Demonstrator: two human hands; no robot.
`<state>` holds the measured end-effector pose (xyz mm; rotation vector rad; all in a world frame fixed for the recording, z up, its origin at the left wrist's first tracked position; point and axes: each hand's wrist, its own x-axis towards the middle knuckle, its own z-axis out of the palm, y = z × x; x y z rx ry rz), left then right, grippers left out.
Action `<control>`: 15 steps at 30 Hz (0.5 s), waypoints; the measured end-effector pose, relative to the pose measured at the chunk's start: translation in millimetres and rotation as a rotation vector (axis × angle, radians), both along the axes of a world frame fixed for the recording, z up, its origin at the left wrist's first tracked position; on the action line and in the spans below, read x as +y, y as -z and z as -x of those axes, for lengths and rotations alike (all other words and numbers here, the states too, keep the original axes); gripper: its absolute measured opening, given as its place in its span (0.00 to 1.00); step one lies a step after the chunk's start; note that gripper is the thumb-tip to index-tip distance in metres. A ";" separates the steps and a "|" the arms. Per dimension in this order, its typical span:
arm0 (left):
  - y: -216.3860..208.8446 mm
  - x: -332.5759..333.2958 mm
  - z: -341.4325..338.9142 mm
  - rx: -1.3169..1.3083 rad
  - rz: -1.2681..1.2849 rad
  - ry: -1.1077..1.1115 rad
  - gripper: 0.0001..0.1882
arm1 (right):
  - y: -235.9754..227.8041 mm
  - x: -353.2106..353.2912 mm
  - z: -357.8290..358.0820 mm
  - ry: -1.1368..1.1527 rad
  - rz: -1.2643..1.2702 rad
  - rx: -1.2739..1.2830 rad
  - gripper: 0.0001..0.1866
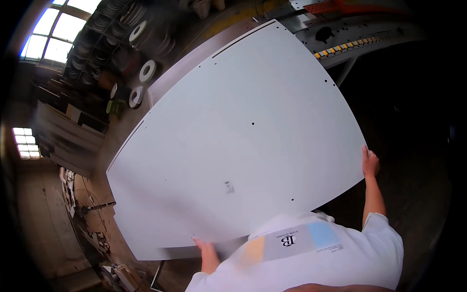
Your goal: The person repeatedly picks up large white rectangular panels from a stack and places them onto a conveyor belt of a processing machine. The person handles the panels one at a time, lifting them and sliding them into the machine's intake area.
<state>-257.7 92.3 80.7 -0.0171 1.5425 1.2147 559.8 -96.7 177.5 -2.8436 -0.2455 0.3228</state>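
A large white board (pixel 233 141) fills the middle of the head view. It has several small drilled holes, slots along its far left edge and a small label (pixel 229 187). My right hand (pixel 370 162) grips the board's right edge, the thumb on top and the other fingers curled at the rim. On the near edge, left of my body, my left hand (pixel 204 246) holds the board; its thumb side shows and the fingers underneath are hidden. Beneath the far left side, a second pale panel (pixel 180 68) sticks out.
At the far right stands a machine with a yellow-and-black strip (pixel 348 46) and an orange-red part (pixel 335 8). Rolls of white edging (pixel 148 71) stand at the left, before a rack of more rolls (pixel 104 29). Stacked boards (pixel 68 134) and scraps (pixel 102 241) lie along the left.
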 end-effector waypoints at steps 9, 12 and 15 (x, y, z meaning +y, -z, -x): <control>-57.1 -14.9 -146.0 -0.048 -0.013 0.118 0.37 | -14.6 -58.9 -112.2 0.041 0.008 -0.013 0.38; -66.7 -16.4 -180.1 -0.084 -0.007 0.195 0.37 | -16.5 -70.5 -142.1 0.063 0.030 -0.002 0.38; -72.5 -25.4 -194.6 -0.113 0.010 0.245 0.37 | -15.8 -70.0 -163.6 0.063 0.071 0.023 0.38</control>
